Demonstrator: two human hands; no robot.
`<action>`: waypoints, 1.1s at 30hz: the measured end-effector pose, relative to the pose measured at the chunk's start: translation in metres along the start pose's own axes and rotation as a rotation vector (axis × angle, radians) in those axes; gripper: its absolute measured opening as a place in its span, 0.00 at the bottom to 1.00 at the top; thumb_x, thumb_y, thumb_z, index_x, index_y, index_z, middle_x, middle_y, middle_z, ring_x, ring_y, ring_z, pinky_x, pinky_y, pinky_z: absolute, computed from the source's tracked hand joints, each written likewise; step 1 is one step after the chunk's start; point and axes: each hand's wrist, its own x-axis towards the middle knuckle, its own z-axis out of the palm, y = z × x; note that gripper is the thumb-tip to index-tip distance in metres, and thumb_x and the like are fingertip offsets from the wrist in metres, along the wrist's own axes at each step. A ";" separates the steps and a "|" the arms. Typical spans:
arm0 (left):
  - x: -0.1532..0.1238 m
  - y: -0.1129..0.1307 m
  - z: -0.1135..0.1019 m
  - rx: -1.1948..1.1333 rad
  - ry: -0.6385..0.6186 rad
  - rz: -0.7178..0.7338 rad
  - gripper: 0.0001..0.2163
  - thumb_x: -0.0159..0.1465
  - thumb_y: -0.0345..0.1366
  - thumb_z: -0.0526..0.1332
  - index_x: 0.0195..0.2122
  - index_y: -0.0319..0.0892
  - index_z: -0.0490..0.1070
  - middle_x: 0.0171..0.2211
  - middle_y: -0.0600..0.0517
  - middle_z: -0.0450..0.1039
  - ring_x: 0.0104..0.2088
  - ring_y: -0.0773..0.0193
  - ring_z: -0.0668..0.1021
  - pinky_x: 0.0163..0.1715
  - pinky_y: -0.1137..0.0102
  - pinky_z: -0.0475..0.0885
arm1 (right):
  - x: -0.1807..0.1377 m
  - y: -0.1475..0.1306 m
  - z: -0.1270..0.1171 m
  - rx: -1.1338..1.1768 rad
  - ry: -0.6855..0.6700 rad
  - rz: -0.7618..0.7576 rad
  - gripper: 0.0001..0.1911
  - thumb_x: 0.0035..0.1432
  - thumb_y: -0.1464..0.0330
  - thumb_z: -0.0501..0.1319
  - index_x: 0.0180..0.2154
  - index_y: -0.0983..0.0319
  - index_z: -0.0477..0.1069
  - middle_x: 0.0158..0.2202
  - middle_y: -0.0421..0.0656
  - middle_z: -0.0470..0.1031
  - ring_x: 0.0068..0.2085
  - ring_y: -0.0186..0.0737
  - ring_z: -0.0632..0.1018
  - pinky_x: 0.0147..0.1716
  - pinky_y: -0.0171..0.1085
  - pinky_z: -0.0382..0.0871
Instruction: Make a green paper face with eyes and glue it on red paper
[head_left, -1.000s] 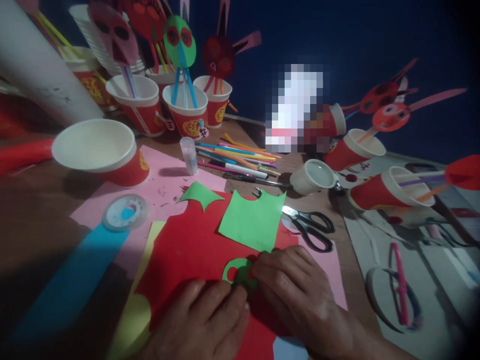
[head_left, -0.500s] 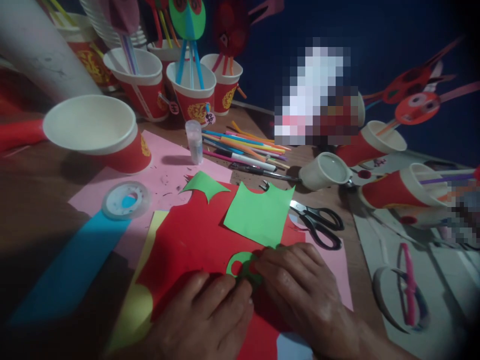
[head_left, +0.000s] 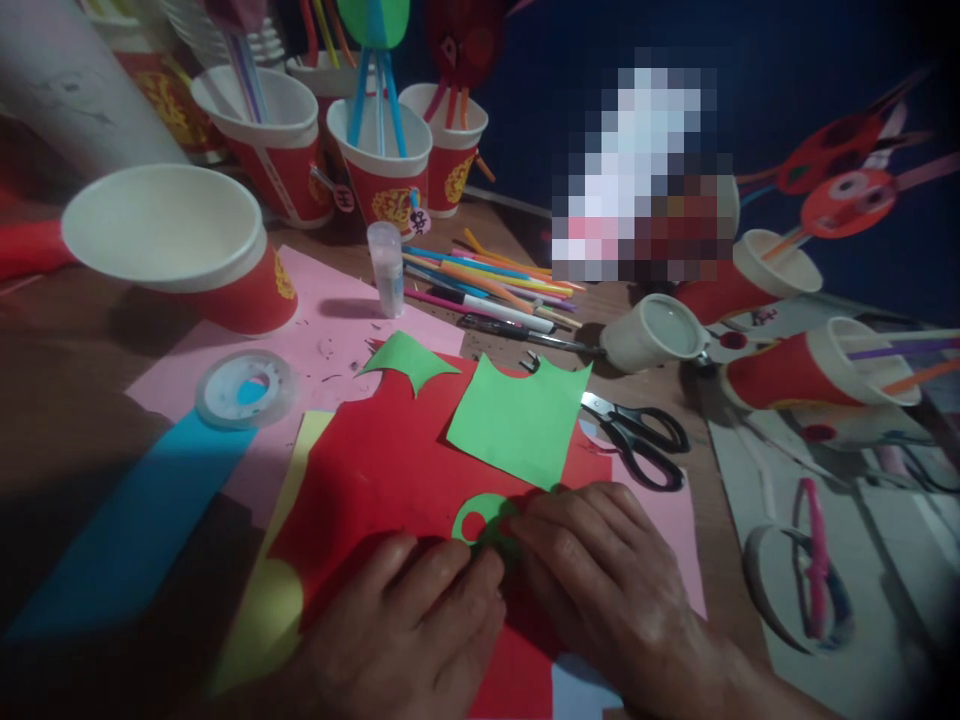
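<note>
Low in the head view, a small green paper cutout [head_left: 488, 507] with round holes lies over red paper [head_left: 367, 470], which shows through one hole. My left hand [head_left: 420, 610] has its fingers curled at the cutout's lower edge. Bent over the cutout's right side is my right hand [head_left: 600, 560], fingers closed on it; its fingertips hide part of the piece. Just above my right hand lies a green paper scrap [head_left: 521, 425] with curved cut edges. Another green scrap [head_left: 411, 362] rests farther left. Black-handled scissors [head_left: 645, 440] lie right of the scraps.
A tape roll [head_left: 246, 388] sits on blue paper [head_left: 150, 520] at left. Behind are a glue stick [head_left: 387, 270], pens and colored straws [head_left: 487, 275]. Red paper cups [head_left: 382, 190] stand at the back, others lean at right beside a tipped white cup [head_left: 652, 335].
The view has shifted slightly, so the cups at the back appear a little higher. Both hands stay on the green cutout in nearly the same pose.
</note>
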 end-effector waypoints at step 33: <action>-0.002 -0.002 -0.007 -0.041 -0.109 0.029 0.18 0.63 0.50 0.52 0.43 0.45 0.73 0.45 0.55 0.74 0.45 0.61 0.69 0.45 0.63 0.58 | 0.003 0.000 -0.009 0.092 0.023 0.141 0.04 0.54 0.75 0.60 0.35 0.64 0.71 0.31 0.44 0.76 0.31 0.38 0.72 0.31 0.39 0.62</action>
